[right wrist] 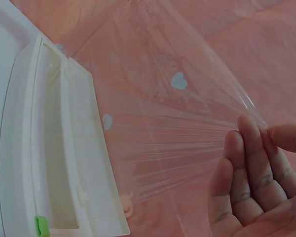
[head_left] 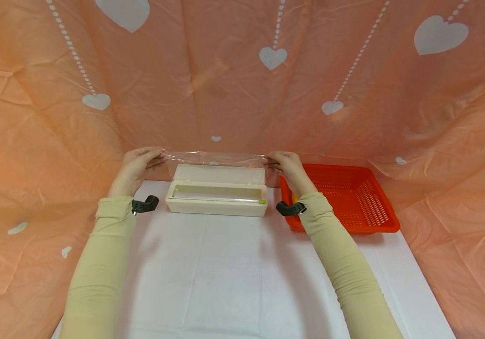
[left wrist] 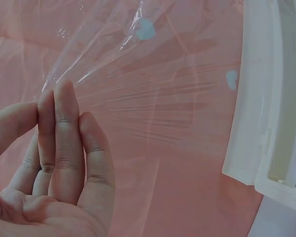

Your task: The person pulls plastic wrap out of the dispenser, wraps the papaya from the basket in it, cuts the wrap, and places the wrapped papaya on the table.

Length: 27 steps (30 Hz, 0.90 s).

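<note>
Before a wide cloth [head_left: 225, 75], over the far side of the table [head_left: 225, 263], the step in hand looks to be the drawing taut of a clear film [head_left: 214, 158] between two hands. The next move seems to call for even tension and level pinches, since film this thin could fold or cling to itself.

The cloth is peach, creased and faintly shiny, printed with pale hearts and dotted strings. The table has a smooth white cover. At right stands a red basket [head_left: 344, 183], its walls pierced with slots; something yellow [head_left: 294, 197] shows in it beside the right wrist, too hidden to name. The film spans the gap between the hands, just behind the raised lid [head_left: 218, 175] of the box [head_left: 214, 208]; fine pleats fan out from each grip. Whether it joins the box, I cannot tell. The box is long, cream and hard-looking, with a rectangular opening along its top. The left hand [head_left: 135, 165] and right hand [head_left: 289, 166] each pinch a corner of film between thumb and fingertip, the other fingers nearly straight. Smallest is a green tab [head_left: 262, 201] at the box's right end.
</note>
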Motion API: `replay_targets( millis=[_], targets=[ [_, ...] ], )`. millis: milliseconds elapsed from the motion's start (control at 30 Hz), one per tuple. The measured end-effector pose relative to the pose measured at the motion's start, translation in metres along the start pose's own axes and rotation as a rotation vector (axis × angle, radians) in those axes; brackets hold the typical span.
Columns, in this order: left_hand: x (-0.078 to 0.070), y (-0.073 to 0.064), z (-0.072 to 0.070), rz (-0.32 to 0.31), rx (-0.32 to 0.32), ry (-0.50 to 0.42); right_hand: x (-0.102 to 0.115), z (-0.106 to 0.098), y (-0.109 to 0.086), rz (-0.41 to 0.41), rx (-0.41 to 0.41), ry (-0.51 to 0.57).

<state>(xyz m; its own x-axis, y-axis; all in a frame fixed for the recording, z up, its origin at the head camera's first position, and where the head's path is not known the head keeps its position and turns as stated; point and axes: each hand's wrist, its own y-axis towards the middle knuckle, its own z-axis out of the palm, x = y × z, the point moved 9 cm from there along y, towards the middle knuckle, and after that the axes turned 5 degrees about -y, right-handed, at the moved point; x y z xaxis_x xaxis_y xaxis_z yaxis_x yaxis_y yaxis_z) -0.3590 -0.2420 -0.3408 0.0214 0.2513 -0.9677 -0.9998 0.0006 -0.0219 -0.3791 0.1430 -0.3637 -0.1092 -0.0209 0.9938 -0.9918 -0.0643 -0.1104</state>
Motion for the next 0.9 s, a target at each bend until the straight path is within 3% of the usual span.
replay_targets(
  millis=[500,900],
  targets=[
    [-0.012,-0.002,0.005,0.026,-0.001,0.058,0.012,-0.002,-0.003,-0.013,0.007,-0.022],
    [-0.019,-0.001,0.005,0.027,-0.016,0.051,0.021,-0.001,-0.004,-0.025,0.003,0.012]
  ],
)
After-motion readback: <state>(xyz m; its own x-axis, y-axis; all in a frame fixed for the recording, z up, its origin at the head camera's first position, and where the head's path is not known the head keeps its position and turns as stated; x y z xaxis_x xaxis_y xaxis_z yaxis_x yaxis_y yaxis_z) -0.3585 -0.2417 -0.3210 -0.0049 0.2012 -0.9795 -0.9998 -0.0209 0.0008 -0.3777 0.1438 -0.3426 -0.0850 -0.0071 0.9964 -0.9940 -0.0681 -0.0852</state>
